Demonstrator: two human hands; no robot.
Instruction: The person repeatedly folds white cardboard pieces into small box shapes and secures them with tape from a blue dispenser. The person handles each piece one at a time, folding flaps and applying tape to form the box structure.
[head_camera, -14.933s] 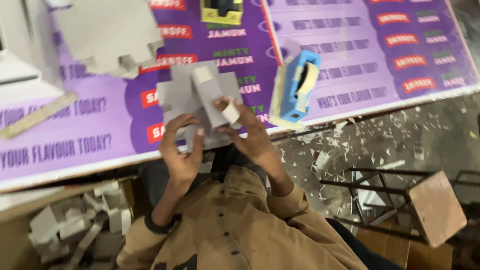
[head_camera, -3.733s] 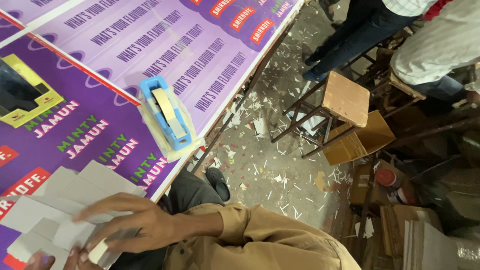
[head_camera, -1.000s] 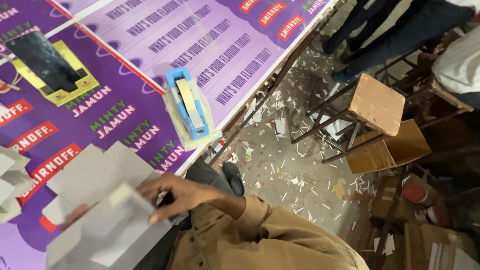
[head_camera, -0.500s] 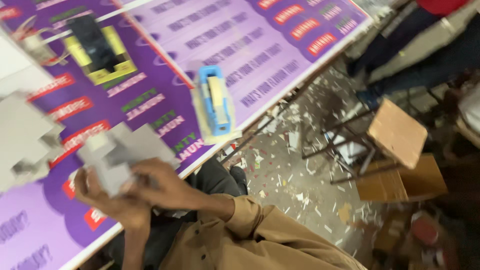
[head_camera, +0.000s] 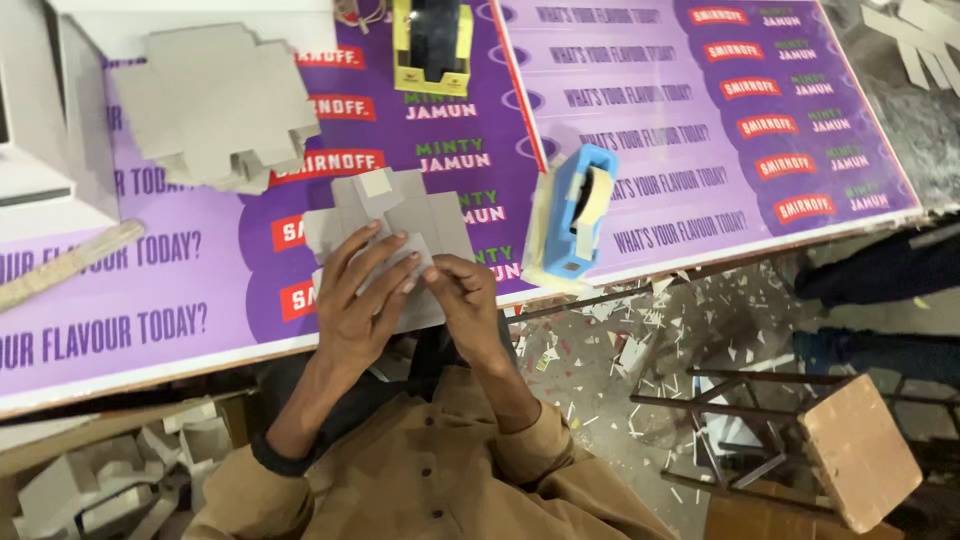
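A flat grey die-cut cardboard piece (head_camera: 400, 205) lies at the near edge of the purple printed table (head_camera: 700, 150). My left hand (head_camera: 362, 290) lies spread on top of it, pressing it down. My right hand (head_camera: 462, 295) pinches the piece's near edge, fingers closed on the card. A blue tape dispenser (head_camera: 575, 210) stands just to the right of my right hand. A stack of the same grey cardboard pieces (head_camera: 220, 105) sits at the back left.
A yellow and black box (head_camera: 432, 45) stands at the table's far side. A wooden ruler (head_camera: 65, 265) lies at the left. A metal-framed stool (head_camera: 850, 450) stands on the scrap-littered floor (head_camera: 640, 350) at right. Grey offcuts (head_camera: 90, 480) pile up bottom left.
The view has swung back down over the table. The cardboard piece, held up in my hands a moment ago, now lies flat on the table under both hands.
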